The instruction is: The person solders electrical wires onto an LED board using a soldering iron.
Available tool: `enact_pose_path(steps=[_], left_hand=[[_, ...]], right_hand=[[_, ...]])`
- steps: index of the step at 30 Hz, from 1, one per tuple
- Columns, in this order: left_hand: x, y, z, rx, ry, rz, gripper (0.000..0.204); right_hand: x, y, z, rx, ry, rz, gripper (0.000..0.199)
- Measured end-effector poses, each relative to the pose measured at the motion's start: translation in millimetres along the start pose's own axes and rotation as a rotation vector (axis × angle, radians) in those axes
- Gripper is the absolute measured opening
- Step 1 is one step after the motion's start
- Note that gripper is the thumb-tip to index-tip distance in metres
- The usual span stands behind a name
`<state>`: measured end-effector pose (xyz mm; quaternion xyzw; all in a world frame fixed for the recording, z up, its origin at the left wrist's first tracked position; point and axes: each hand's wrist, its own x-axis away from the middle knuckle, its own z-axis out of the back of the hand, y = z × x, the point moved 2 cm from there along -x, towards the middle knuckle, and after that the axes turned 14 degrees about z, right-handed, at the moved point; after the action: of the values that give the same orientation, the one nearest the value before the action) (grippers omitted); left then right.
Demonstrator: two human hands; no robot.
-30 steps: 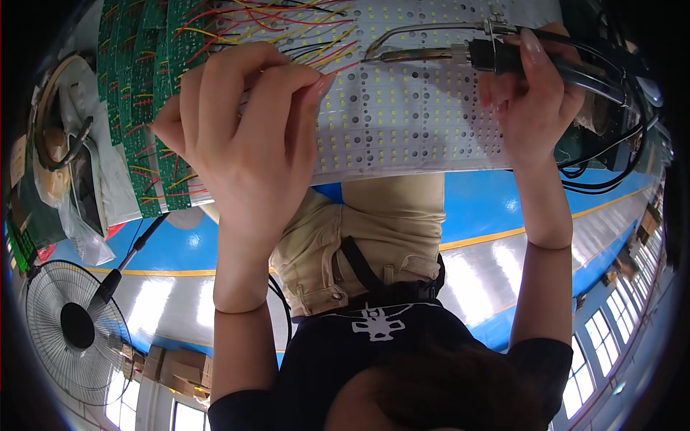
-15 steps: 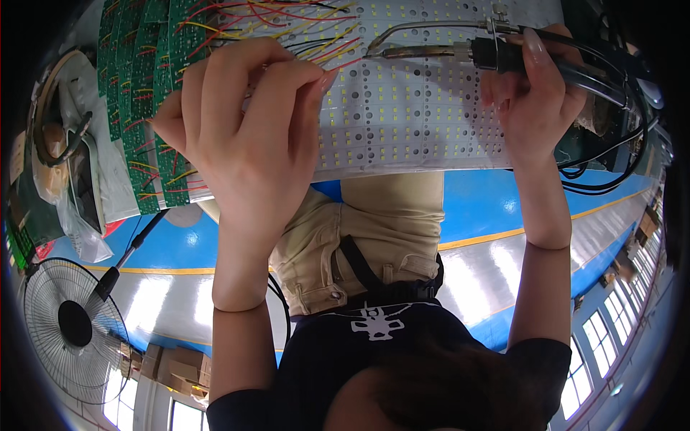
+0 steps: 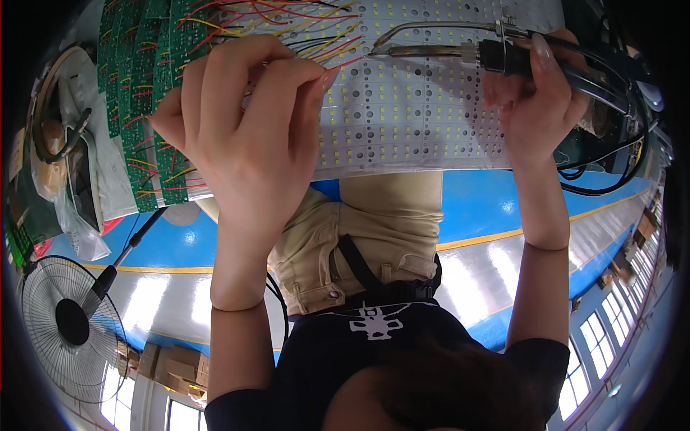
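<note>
Between thumb and forefinger, my left hand point(image 3: 248, 136) pinches a thin red wire point(image 3: 350, 62), whose free end points right. My right hand point(image 3: 535, 100) is closed round the black handle of a soldering iron point(image 3: 424, 52), with a thin curved metal tube point(image 3: 431, 25) running above its barrel. The iron's tip is at the red wire's end; whether they touch I cannot tell. Beneath both hands lies a white LED panel point(image 3: 402, 136) with rows of small yellowish squares and round holes. Red, yellow and black wires point(image 3: 287, 14) fan out from green circuit boards point(image 3: 140, 108) at the left.
Black cables point(image 3: 625, 165) loop at the right edge of the table. A clear plastic bag point(image 3: 75, 223) hangs at the far left, above a standing fan point(image 3: 72, 322). Cardboard boxes point(image 3: 180, 370) stand further off on the floor.
The soldering iron and my right hand have shifted very slightly to the right. My left hand keeps its pinch on the red wire, nearly still.
</note>
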<state>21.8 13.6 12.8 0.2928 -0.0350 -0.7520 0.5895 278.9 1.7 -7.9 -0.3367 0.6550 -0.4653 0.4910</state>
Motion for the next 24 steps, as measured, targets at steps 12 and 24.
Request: enact_pose_path(steps=[12, 24], left_hand=[[0, -1, 0, -0.01, 0.011, -0.003, 0.016], [3, -39, 53, -0.098, 0.153, 0.335, 0.015]], right_hand=[[-2, -2, -7, 0.056, 0.017, 0.067, 0.013], [-17, -20, -19, -0.238, 0.243, -0.126, 0.018]])
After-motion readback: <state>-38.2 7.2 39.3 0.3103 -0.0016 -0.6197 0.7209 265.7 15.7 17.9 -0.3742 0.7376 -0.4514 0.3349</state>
